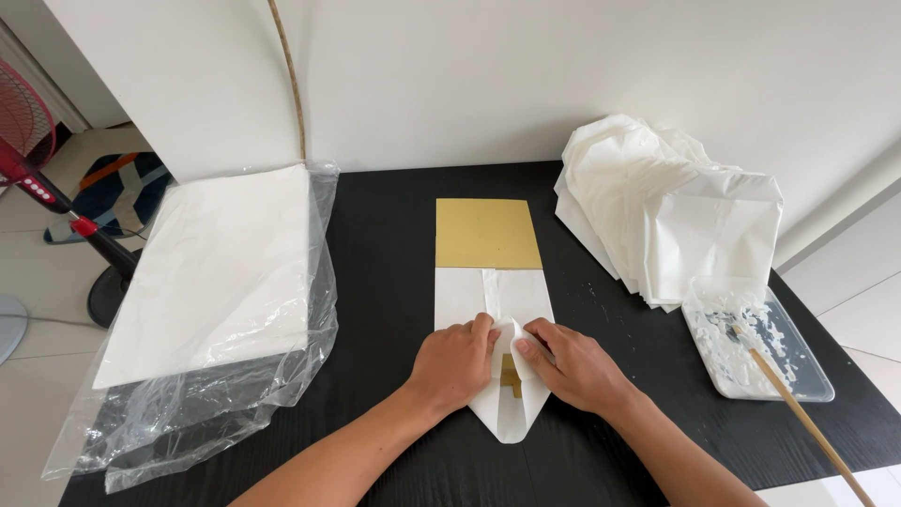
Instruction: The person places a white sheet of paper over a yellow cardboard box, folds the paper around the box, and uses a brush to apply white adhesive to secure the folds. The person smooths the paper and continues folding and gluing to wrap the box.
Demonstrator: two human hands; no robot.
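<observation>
We're at a black desk (394,253) w/ a half-folded white paper bag (495,300) laid flat in the middle, long axis running away from us. A gold-coloured card (488,233) sticks out of its far end; it looks like it sits inside as a stiffener/template, so the paper folds square around it. The bag's near end comes to a point just below our hands, and a bit of the gold shows through the gap there.

Both hands rest on that near end. Our left hand (454,361) lies palm-down, fingers curled, pressing the left flap flat. Our right hand (572,368) pinches the lifted paper flap (508,334) btwn thumb and fingertips, folding it toward the centre. Neither hand is spread wide; they sit close, nearly touching, the flap between them. So the bag is directly under and btwn the hands, pinned by the left while the right works the fold.

To our right, within easy reach, a clear plastic tray (807,371) w/ smears of white paste and a wooden-handled brush (798,408) lying in it. Behind the tray, a stack of finished white bags (666,207). On the left, well apart, flat white sheets (225,272) in a clear plastic wrapper (310,357).
</observation>
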